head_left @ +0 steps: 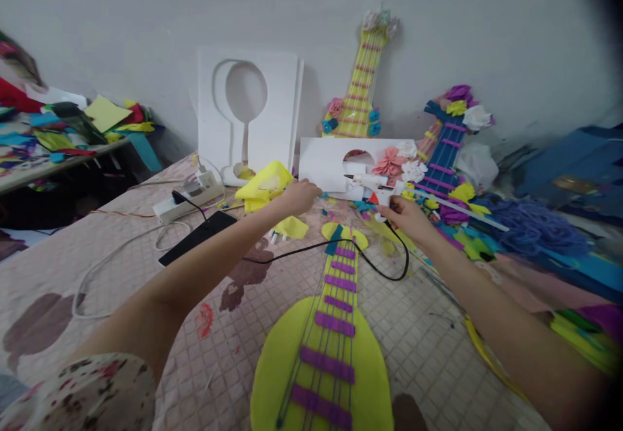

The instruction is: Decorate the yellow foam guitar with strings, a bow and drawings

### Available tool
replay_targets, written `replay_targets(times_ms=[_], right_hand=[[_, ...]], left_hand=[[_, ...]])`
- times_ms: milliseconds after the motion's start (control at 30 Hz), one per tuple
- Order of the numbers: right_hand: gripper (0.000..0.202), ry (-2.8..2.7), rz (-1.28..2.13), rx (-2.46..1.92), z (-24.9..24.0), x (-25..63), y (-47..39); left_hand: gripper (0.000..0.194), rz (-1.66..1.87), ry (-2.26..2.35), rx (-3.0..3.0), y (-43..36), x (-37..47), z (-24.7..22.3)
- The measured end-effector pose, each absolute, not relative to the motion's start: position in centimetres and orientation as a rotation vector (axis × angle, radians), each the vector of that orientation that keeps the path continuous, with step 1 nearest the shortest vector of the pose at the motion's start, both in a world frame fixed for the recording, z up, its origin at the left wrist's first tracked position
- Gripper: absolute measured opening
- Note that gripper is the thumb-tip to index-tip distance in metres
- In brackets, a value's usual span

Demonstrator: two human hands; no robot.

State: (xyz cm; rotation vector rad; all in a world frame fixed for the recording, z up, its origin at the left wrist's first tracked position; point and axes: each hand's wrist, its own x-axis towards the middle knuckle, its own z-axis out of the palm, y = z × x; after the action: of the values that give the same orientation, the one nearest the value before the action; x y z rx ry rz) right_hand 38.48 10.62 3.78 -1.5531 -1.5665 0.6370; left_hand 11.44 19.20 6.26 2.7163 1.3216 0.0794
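One right hand (403,215) curled round glue gun (372,181), left hand (302,196) by yellow sheet (265,185), grip unclear, tabletop (209,366) room along guitar (277,353) edge.

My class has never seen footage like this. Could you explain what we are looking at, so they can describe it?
There is no machine here: these are a person's bare hands, seen by a camera worn on the head, looking forward and down. The right hand holds a white glue gun. The left hand reaches out beside crumpled yellow material. On the table lie a yellow model guitar with purple bars and a white power strip.
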Motion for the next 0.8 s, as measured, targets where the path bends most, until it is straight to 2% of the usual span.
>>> replay_targets(times_ms=[67, 200, 267, 367, 400, 600, 800], right_hand=[[0.040, -1.559, 0.644, -1.547, 3.9, 38.5, 10.7], [0.041, -1.553, 0.657, -1.535, 3.9, 38.7, 10.7], [0.041, -1.554, 0.666, -1.525, 3.9, 38.9, 10.6], [0.041, -1.542, 0.679, -1.510, 3.8, 39.1, 10.5], [0.041, -1.529, 0.680, -1.506, 3.8, 39.2, 10.6], [0.041, -1.461, 0.680, -1.474, 4.1, 39.3, 10.6], [0.037, -1.405, 0.682, -1.447, 4.7, 39.3, 9.7]], left_hand=[[0.037, 0.101, 1.382, 2.657, 18.4, 13.6, 5.7], [0.070, 0.061, 1.447, 2.540, 17.8, 16.7, 4.0], [0.063, 0.044, 1.388, 2.522, 18.3, 17.4, 3.4], [0.030, 0.039, 1.271, 2.504, 19.7, 18.2, 3.1], [0.025, 0.053, 1.262, 2.494, 20.2, 18.5, 3.1], [0.035, 0.097, 1.379, 2.365, 21.8, 21.1, 2.8], [0.034, 0.172, 1.309, 2.265, 21.7, 23.2, 2.8]])
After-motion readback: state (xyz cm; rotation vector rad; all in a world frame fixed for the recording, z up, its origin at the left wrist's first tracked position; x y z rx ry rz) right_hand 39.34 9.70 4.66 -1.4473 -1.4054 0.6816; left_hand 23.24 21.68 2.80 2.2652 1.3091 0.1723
